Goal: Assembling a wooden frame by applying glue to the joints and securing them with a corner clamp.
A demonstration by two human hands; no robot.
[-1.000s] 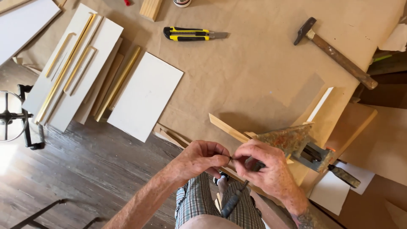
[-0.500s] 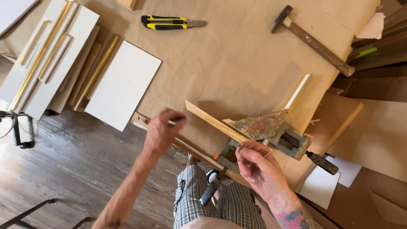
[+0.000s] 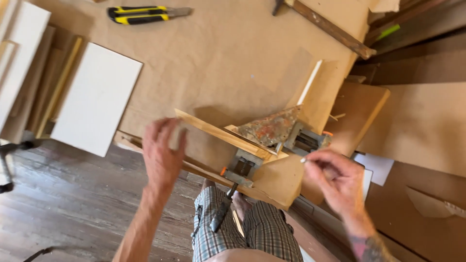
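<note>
A rusty metal corner clamp (image 3: 269,128) sits on the brown paper-covered table (image 3: 233,63) near its front edge. It grips a light wooden strip (image 3: 218,133) that runs up to the left, and a second strip (image 3: 309,82) that runs up to the right. My left hand (image 3: 162,155) hovers at the left end of the first strip, back toward me, fingers loosely extended and holding nothing that I can see. To the right of the clamp, my right hand (image 3: 335,179) pinches a small thin pale piece (image 3: 303,159) between thumb and forefinger. The clamp's screw handle (image 3: 223,208) hangs over my lap.
A yellow and black utility knife (image 3: 145,13) lies at the back. A hammer's wooden handle (image 3: 330,29) lies at the back right. A white panel (image 3: 97,97) and several pale strips (image 3: 58,87) lie at the left. Cardboard sheets (image 3: 417,126) are stacked on the right. Dark wooden floor (image 3: 63,204) shows below.
Both hands were together at the clamp and have come apart. My left hand swung out left and now sits at the strip's end. My right hand has moved right of the clamp.
</note>
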